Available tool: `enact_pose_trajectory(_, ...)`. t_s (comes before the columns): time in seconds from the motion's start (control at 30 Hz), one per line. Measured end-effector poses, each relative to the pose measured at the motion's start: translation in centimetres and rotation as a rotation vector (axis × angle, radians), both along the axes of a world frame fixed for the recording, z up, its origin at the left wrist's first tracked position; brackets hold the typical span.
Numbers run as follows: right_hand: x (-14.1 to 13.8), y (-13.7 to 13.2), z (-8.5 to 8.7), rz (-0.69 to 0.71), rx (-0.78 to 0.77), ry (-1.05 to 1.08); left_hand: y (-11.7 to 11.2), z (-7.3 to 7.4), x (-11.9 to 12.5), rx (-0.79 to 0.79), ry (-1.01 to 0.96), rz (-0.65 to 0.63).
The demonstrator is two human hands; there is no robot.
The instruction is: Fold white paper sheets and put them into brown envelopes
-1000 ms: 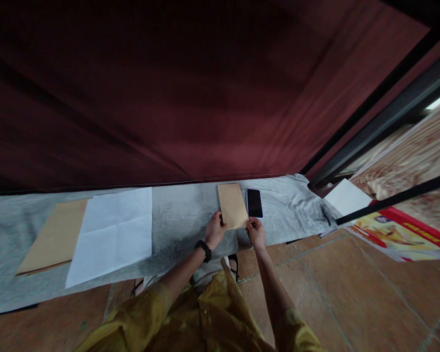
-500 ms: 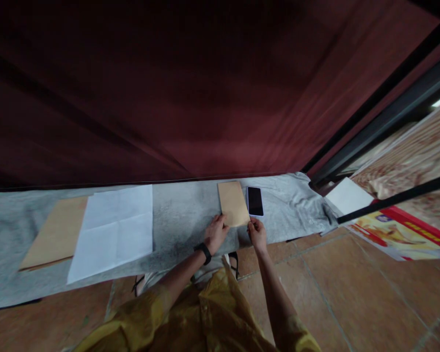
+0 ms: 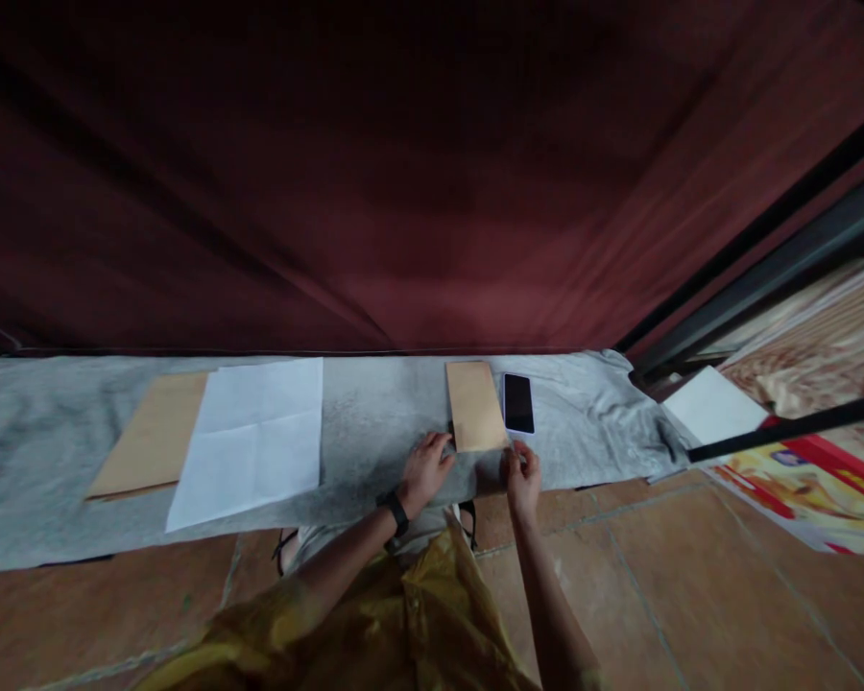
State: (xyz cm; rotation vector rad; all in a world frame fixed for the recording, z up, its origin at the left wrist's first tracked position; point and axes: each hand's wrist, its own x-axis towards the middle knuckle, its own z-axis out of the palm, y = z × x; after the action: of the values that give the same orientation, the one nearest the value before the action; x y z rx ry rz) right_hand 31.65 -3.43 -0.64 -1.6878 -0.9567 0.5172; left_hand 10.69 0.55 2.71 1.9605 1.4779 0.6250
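A folded-looking rectangle of brown paper [image 3: 476,408] lies flat on the grey cloth; whether it is an envelope or a folded sheet I cannot tell. By its lower left corner is my left hand [image 3: 424,474], fingers apart, with a dark band on the wrist. My right hand [image 3: 523,485] is at its lower right corner, fingers bent but apart, with nothing visible between them; contact with the corner is unclear. Just right of the paper lies a phone [image 3: 519,403] with a dark screen and pale edge.
The grey cloth [image 3: 374,403] covers a long, narrow surface before a dark red curtain [image 3: 432,288]. At the left, a creased white sheet [image 3: 259,451] overlaps larger brown paper [image 3: 155,432]. Dark metal bars [image 3: 792,427], a white piece [image 3: 716,401] and a printed box [image 3: 813,489] are at the right.
My left hand has come off the brown paper's lower left edge. My right fingers have loosened at its lower right corner. The whole view has shifted slightly.
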Motion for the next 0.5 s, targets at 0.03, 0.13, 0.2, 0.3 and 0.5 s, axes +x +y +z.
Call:
enact_pose_trajectory(0.03,-0.5,-0.5,0.0,0.0,0.01,-0.023,-0.5,-0.2,-0.9,0.031,0.01,-0.017)
enact_pose_trajectory(0.13,-2.8,-1.9,0.0,0.128,0.044,-0.07,-2.5,-0.9,-3.9,0.116,0.068,-0.034)
enact_pose_trajectory(0.2,-4.7,-2.4,0.0,0.262,0.07,-0.083,-3.9,-1.4,-6.0,0.157,0.104,-0.011)
enact_pose_trajectory(0.3,-7.7,-2.3,-0.1,0.42,0.079,-0.1,-5.7,-2.0,-9.4,0.207,0.14,0.055)
enact_pose_trajectory(0.5,-13.6,-0.4,-0.5,0.61,0.088,-0.148,-7.4,-1.9,-16.8,0.321,0.214,0.237)
